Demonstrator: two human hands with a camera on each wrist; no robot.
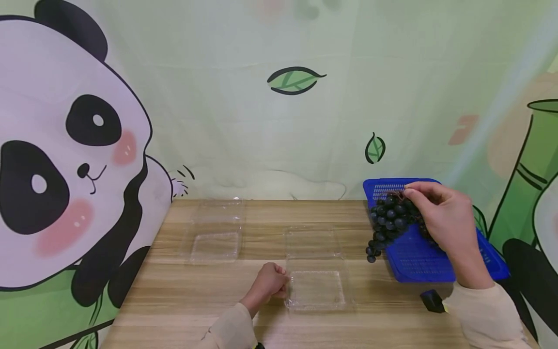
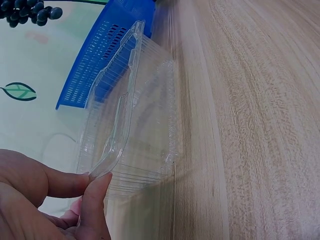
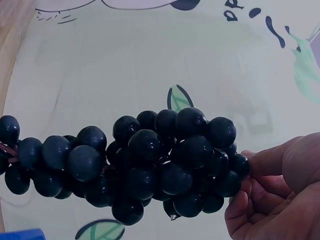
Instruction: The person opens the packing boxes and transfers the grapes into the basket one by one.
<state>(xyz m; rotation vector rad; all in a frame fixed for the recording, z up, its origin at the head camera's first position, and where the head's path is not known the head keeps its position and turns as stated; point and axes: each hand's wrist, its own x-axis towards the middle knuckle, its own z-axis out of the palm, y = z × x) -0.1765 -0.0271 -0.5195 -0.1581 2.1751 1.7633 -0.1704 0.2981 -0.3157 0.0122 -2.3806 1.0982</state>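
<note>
A bunch of dark grapes [image 1: 389,219] hangs from my right hand [image 1: 449,223], which pinches it at the stem end above the blue basket [image 1: 418,257]. In the right wrist view the grapes [image 3: 145,165] stretch leftward from the fingertips. My left hand [image 1: 267,282] pinches the left rim of a clear plastic clamshell box [image 1: 317,291], which stands on the table with its lid laid back. The left wrist view shows thumb and finger on the rim of that box [image 2: 125,115]. More dark grapes lie in the basket, partly hidden behind the right hand.
A second clear clamshell box [image 1: 214,246] stands unfolded at the back left of the wooden table [image 1: 174,300]. A small black object [image 1: 432,301] lies near the right sleeve. Behind the table hangs a curtain [image 1: 244,121] printed with pandas and leaves.
</note>
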